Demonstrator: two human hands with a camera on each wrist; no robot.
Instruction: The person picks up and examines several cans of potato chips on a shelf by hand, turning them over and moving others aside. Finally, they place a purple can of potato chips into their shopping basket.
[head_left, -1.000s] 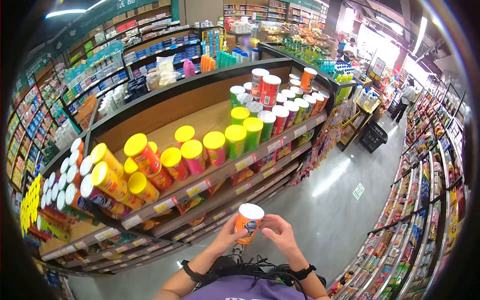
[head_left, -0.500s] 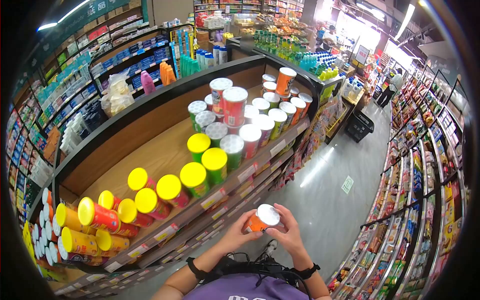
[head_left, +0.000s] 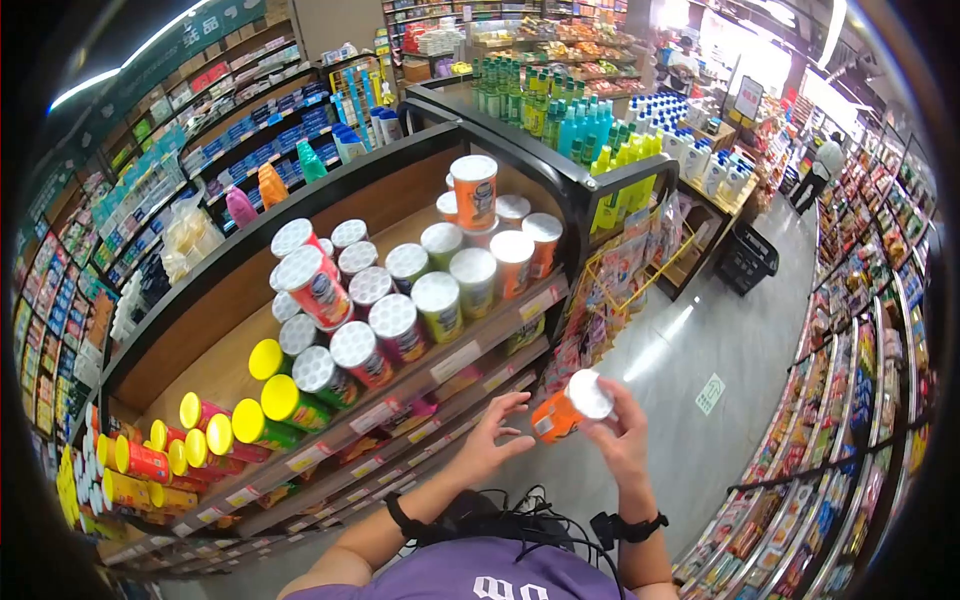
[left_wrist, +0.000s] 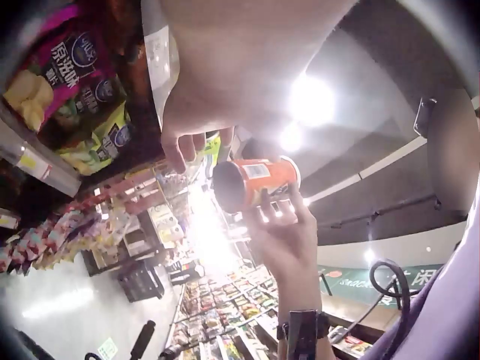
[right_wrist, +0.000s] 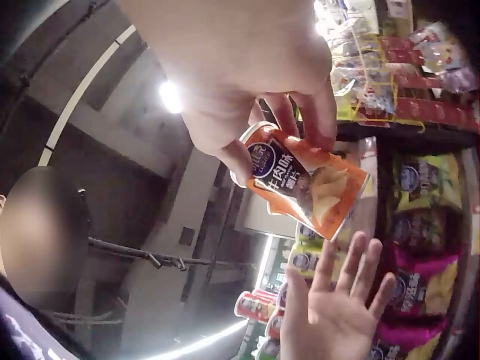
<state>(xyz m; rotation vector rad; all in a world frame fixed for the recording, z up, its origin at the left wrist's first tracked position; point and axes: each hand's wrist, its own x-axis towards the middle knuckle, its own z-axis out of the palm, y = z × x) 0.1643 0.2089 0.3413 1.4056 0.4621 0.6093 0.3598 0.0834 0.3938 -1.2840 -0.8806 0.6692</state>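
Observation:
My right hand [head_left: 624, 432] grips an orange potato chip can [head_left: 558, 415] near its white lid, with the can tilted and its base toward the left. Potato chips and a dark label are printed on the can's side in the right wrist view. Just left of it, my left hand [head_left: 487, 442] is spread with nothing in it, fingertips close to the can's base. In the right wrist view the left palm [right_wrist: 330, 322] faces up, fingers apart. An orange can [head_left: 474, 192] stands on top of other cans at the shelf's right end.
The wooden shelf [head_left: 200, 370] at left bears several rows of cans with white and yellow lids. Bagged chips [left_wrist: 82, 67] sit on a lower level. A black basket [head_left: 747, 258] stands on the aisle floor, and snack racks [head_left: 800, 430] line the right side.
The can has passed from my left hand, through both hands, to my right hand alone. It now tips sideways, and my left hand has let go. My view has shifted right along the shelf.

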